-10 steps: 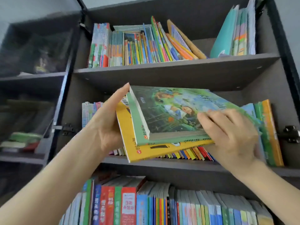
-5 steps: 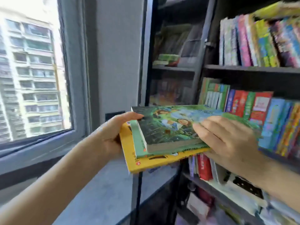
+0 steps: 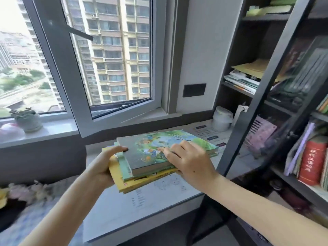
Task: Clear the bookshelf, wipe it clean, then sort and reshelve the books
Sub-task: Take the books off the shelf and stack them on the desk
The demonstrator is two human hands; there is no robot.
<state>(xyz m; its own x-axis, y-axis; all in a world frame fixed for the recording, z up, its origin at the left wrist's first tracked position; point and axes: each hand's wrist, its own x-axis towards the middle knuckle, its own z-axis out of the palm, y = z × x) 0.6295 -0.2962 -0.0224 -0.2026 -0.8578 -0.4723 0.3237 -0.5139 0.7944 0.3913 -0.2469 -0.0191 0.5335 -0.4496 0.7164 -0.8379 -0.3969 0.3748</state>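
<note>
Left hand (image 3: 102, 165) clamps the stack of books (image 3: 156, 159) from its 9 o'clock edge, thumb on top, fingers under. Right hand (image 3: 190, 162) lies flat over the top cover at the stack's 3 o'clock side, fingers curled under that edge, also clamped on it. Stack held level, just above the counter (image 3: 124, 210), not touching it as far as I can tell. Count: at least three books, green-cover picture book on top, a mint-spined one under it, yellow one lowest; maybe more thin ones between, can't tell. Bookshelf (image 3: 266, 96) at 3 o'clock, its glass door open, shelves not yet emptied. Step, I judge: clearing. Next: lower the stack flat onto the counter at 12 o'clock, near the window (image 3: 113, 68).
</note>
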